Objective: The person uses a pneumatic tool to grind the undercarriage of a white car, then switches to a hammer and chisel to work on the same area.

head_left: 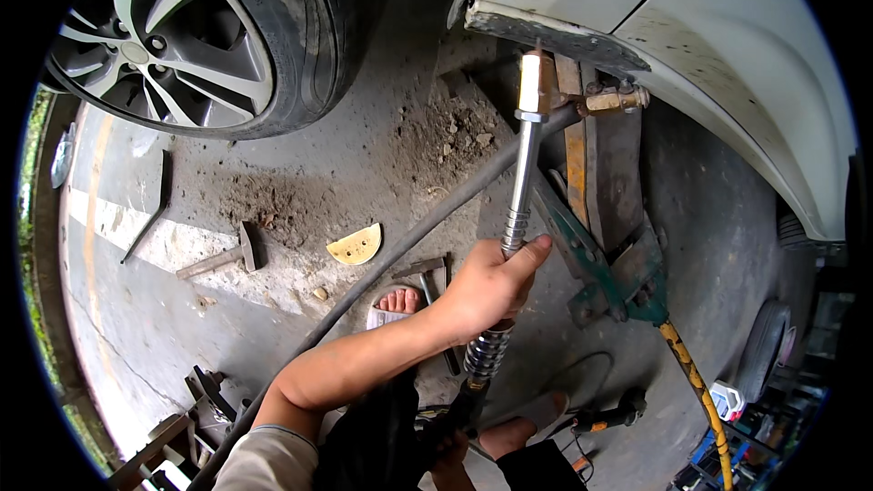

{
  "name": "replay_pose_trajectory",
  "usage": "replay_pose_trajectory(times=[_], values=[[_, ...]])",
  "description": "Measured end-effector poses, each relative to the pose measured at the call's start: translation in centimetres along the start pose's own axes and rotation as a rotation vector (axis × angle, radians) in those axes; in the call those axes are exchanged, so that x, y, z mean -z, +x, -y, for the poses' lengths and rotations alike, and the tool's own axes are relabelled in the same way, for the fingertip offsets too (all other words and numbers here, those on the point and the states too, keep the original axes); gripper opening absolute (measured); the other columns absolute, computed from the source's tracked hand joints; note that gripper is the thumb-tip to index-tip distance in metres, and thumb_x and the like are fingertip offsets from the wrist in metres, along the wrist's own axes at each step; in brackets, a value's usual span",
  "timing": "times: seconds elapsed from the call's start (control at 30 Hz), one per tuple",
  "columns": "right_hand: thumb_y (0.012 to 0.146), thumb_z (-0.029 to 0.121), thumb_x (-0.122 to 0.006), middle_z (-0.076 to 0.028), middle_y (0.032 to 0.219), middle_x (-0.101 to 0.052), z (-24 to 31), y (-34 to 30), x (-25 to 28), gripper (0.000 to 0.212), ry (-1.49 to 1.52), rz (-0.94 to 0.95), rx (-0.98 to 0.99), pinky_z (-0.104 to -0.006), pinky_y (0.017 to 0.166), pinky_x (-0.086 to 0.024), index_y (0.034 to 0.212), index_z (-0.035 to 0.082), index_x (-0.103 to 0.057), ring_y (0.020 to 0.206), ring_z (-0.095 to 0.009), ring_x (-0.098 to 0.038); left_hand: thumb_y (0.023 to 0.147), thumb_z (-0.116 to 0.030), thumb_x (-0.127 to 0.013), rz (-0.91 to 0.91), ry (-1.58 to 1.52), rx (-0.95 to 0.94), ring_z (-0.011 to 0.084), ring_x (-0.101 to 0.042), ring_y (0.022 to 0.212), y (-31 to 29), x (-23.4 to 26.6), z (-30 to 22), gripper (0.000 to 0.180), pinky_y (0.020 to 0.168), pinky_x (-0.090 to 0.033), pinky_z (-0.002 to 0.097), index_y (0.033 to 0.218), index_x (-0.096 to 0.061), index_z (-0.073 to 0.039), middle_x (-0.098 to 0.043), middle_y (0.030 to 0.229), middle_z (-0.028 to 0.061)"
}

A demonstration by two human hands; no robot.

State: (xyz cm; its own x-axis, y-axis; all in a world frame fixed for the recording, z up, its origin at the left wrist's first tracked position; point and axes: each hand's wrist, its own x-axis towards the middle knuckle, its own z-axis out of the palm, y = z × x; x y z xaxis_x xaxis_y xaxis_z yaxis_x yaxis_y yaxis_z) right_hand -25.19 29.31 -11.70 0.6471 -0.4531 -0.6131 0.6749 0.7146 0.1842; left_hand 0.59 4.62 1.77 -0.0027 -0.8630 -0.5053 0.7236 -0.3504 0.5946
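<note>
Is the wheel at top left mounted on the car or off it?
Off: the wheel lies on the concrete floor, apart from the car body.

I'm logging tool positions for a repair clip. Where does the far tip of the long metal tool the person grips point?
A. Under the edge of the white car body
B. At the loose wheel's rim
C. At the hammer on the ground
A: the long metal tool, gripped by the left hand, ends just below the white car body edge.

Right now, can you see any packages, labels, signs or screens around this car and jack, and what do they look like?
White and blue box-like container: on the ground at far right, beyond the yellow jack handle; too small to tell whether it is a package.
Raised markings on the tyre sidewall: top left, black on black.
No signs or screens in view.
</note>
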Motion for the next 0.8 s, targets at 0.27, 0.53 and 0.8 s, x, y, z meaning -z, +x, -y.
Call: replay_pose_trajectory(times=[0.27, 0.53, 0.8], values=[[0.095, 0.025, -0.052, -0.003, 0.072, -0.049, 0.0, -0.6, 1.7, 0.015, 0.163, -0.155, -0.173, -0.0335, 0.069, -0.043, 0.094, 0.011, -0.057, 0.069, -0.020, -0.048, 0.098, -0.034, -0.050, -0.007, -0.041, 0.013, 0.0068, -0.024, 0.043, -0.5, 0.6, -0.7, 0.044, 0.041, -0.021, 0.0251, 0.062, -0.034, -0.015, -0.029, 0.051, -0.0052], [0.092, 0.026, -0.054, -0.001, 0.068, -0.048, 0.6, -0.6, -1.2, 0.016, 0.043, -0.103, -0.004, -0.0303, 0.065, -0.043, 0.092, 0.011, -0.056, 0.065, -0.017, -0.048, 0.097, -0.035, -0.052, 0.095, -0.026, 0.078, 0.0070, -0.024, 0.044, 0.6, -2.2, 0.8, 0.043, 0.041, -0.022, 0.0250, 0.063, -0.035, -0.015, -0.029, 0.052, -0.0052], [0.088, 0.028, -0.056, 0.002, 0.065, -0.047, 1.5, -0.8, -4.3, 0.017, -0.078, -0.169, 0.088, -0.0272, 0.061, -0.043, 0.089, 0.011, -0.056, 0.060, -0.014, -0.047, 0.097, -0.034, -0.053, 0.230, -0.119, 0.175, 0.0080, -0.023, 0.045, -0.4, -4.9, -0.3, 0.044, 0.043, -0.023, 0.0254, 0.063, -0.033, -0.015, -0.027, 0.053, -0.0045]])
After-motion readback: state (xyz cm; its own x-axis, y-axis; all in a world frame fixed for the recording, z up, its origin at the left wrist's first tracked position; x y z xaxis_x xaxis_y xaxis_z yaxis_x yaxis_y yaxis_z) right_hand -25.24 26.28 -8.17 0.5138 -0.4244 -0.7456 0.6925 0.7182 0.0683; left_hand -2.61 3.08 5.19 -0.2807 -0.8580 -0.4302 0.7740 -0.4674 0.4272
